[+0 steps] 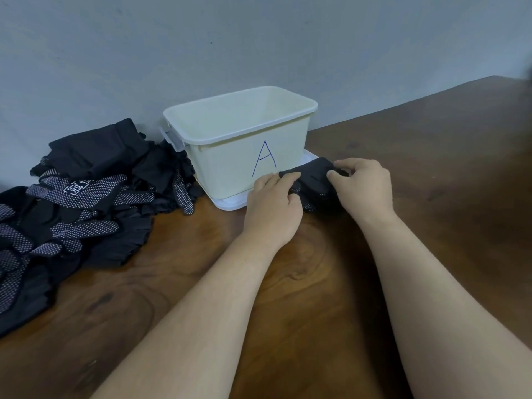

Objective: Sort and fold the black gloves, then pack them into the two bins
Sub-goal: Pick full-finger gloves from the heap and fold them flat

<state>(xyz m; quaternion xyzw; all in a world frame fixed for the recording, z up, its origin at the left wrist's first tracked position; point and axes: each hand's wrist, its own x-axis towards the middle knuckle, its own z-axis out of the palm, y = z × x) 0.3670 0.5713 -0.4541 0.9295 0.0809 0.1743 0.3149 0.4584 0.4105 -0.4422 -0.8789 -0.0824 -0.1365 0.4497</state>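
Glove pile (72,197) partly beyond left edge

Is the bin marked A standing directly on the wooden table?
No, the bin marked A stands on a flat white tray that lies between it and the wooden table.

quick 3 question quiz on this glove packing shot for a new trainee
1. True or false: the bin marked A stands on a white tray.
2. Where does the glove pile lie? a) inside the bin b) on the table, to the left of the bin c) on the person's arms
3. What do the left hand and the right hand grip between them?
Key: 1 true; 2 b; 3 a black glove bundle.
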